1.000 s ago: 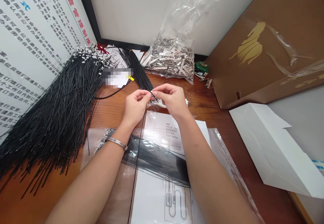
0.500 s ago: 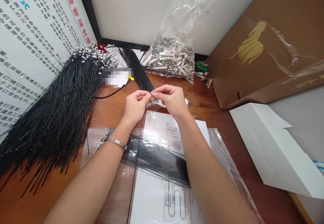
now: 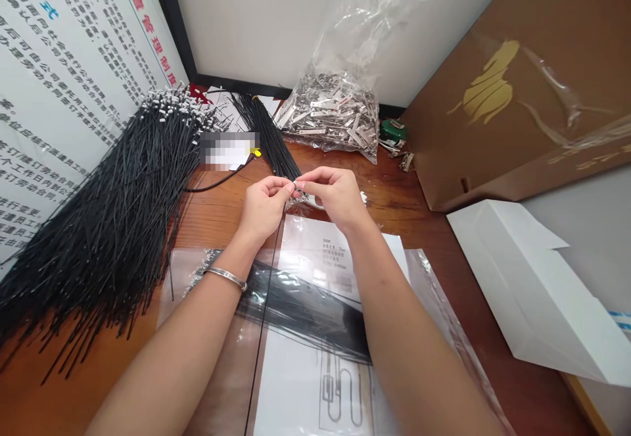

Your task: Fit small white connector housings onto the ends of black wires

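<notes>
My left hand (image 3: 267,203) is closed in a pinch on the upper end of a thin black wire (image 3: 267,291). From there the wire hangs down over the plastic bag and a printed sheet (image 3: 305,239). Fingertip to fingertip with it, my right hand (image 3: 332,193) pinches at the same wire end; the tiny part between the fingers is mostly hidden. Just behind the hands lies a tied bundle of black wires (image 3: 271,130), its near ends with small metallic tips. Under my forearms, more black wires (image 3: 305,301) lie in a clear plastic bag (image 3: 434,304).
A large heap of black wires with white ends (image 3: 113,225) covers the left side. At the back stands a clear bag of metal clips (image 3: 340,107), beside a green tape measure (image 3: 393,130). A brown box (image 3: 522,94) and a white box (image 3: 527,291) stand at right.
Both hands stay in nearly the same place, pinched together at the wire end. The hanging wire has shifted very slightly.
</notes>
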Tool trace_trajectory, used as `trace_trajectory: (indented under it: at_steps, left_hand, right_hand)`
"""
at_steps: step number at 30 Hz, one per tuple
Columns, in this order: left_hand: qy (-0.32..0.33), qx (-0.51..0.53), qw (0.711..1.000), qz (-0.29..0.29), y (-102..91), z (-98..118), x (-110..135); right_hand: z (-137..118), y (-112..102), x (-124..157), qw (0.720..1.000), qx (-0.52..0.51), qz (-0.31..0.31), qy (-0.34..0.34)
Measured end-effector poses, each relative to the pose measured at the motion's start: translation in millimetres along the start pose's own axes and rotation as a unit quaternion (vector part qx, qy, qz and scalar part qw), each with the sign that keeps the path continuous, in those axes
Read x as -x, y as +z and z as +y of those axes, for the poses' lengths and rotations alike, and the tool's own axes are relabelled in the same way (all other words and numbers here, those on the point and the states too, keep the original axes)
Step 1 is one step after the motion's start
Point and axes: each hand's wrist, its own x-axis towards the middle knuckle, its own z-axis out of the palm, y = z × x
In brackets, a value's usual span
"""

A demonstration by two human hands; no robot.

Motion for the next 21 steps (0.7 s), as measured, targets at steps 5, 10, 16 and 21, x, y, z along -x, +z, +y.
trace_trajectory:
  at_steps: [5,10,16,21]
  left_hand:
    - [-0.003,-0.003,1.000,0.000,0.3,-0.4,0.5]
    - [-0.002,0.001,1.000,0.006,1.6,2.0,0.6]
    - [0.015,0.018,1.000,0.010,2.7,2.6,-0.9]
    - [0.010,0.010,1.000,0.013,2.2,2.2,0.0]
  right_hand:
    - [0.2,0.0,0.1,1.000,0.004,0.001,0.001]
    - [3.4,0.6,-0.5,1.000,0.009,0.003,-0.005]
    - [5.0,2.0,-1.8,0.998,0.018,0.034,-0.042]
    - [4.8,0.9,-2.4,0.999,0.025,0.016,-0.042]
